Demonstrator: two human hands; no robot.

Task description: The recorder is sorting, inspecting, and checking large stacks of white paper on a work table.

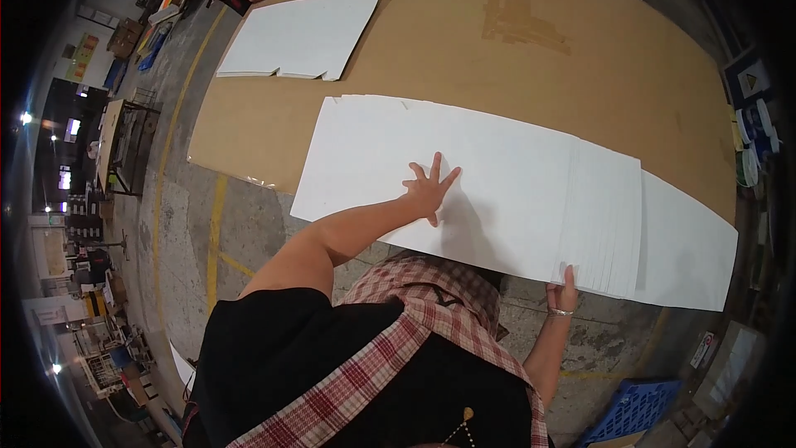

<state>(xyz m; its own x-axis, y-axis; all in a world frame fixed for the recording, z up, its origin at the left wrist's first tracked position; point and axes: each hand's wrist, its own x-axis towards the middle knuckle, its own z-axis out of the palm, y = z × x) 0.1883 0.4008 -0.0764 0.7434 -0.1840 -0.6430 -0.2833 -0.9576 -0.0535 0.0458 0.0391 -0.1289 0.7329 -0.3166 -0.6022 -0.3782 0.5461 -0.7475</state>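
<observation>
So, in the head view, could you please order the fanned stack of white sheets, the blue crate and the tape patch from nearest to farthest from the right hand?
1. Fanned stack of white sheets: the right hand grips its near edge.
2. Blue crate: on the floor, below and right of the hand.
3. Tape patch: far up on the brown cardboard.
</observation>
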